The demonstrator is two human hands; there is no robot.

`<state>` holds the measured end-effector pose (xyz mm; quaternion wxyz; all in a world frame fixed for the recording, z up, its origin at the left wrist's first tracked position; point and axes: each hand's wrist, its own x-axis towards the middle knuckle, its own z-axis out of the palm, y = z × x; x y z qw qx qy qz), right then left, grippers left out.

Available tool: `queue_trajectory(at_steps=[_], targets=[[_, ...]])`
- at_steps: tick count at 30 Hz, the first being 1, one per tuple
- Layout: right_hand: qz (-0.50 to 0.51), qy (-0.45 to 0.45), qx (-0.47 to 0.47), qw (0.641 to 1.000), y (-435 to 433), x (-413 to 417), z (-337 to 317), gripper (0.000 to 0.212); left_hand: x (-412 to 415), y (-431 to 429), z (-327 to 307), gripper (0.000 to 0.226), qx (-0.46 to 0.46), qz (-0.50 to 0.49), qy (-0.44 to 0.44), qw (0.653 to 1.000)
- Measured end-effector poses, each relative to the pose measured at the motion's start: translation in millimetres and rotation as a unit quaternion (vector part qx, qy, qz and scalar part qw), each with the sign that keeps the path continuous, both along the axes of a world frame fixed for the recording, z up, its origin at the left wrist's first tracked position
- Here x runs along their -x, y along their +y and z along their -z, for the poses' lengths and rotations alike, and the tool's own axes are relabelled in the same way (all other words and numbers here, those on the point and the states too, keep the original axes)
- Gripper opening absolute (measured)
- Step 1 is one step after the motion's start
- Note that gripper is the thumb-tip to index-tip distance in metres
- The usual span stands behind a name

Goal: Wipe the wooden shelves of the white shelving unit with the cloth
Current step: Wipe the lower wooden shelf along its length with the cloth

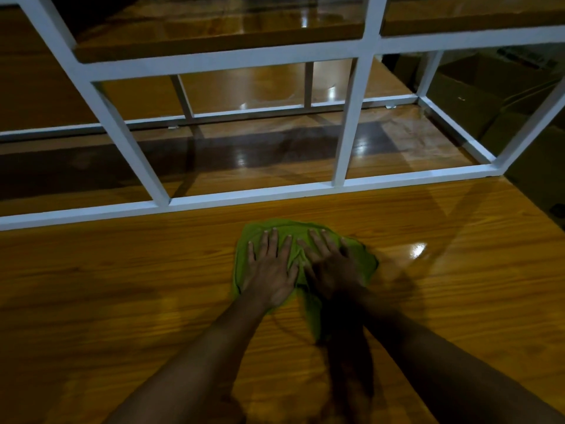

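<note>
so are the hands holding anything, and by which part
Nothing is gripped: the left hand and right hand press flat, fingers straight, on top of the green cloth.

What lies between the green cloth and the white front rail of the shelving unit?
Only a bare strip of glossy wooden surface separates the cloth from the front rail, as the head view shows; nothing sits on it.

Green cloth (pixel 298 229), rumpled and spread flat on the glossy wood-grain tabletop (pixel 122 286), near the front bottom rail of the white shelving unit (pixel 244 194), open frame of white bars, glossy wooden shelves (pixel 214 35) inside, reflecting light.
</note>
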<state>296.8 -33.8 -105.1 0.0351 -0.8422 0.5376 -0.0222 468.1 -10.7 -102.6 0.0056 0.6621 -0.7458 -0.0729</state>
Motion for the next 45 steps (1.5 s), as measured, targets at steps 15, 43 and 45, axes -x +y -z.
queue_trajectory(at_steps=[15,43,45], targets=[[0.095,0.024,-0.076,0.992,-78,-35,-7,0.059,-21,-90,-3,0.058,0.007,0.023,-0.003,1.0],[0.05,0.006,-0.051,0.997,58,-48,0,0.06,-45,46,-1,0.064,-0.002,0.029,0.027,0.999],[0.061,0.03,-0.054,0.996,46,-49,-2,0.066,-42,32,-2,0.062,0.002,0.032,0.033,0.999]])
